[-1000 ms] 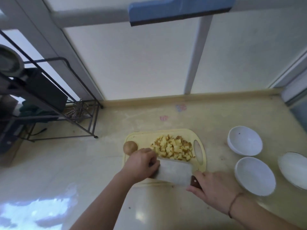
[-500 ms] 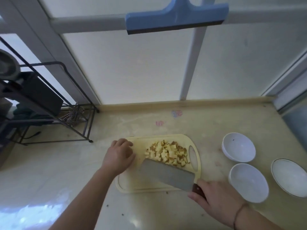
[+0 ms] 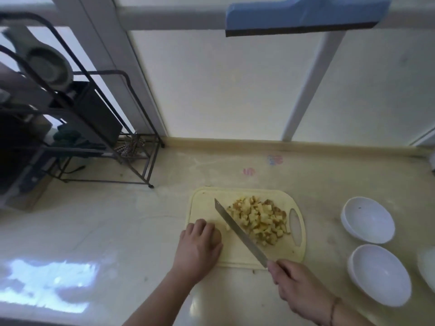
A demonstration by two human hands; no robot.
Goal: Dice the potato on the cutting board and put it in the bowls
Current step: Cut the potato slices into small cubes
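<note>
Fingers of the left hand (image 3: 200,245) curl over a whole potato at the cutting board's (image 3: 235,254) left edge; right hand (image 3: 296,288) grips the knife (image 3: 240,231). Dice (image 3: 259,222) piled right of the blade, bowls (image 3: 367,220) further right, empty. Looks like next: slice that potato.

Knife (image 3: 240,231) now edge-up beside dice; left hand (image 3: 200,245) back on board, cupped.

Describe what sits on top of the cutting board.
Diced potato, the knife in the right hand, and the left hand. Whatever lies under that hand is covered.
</note>
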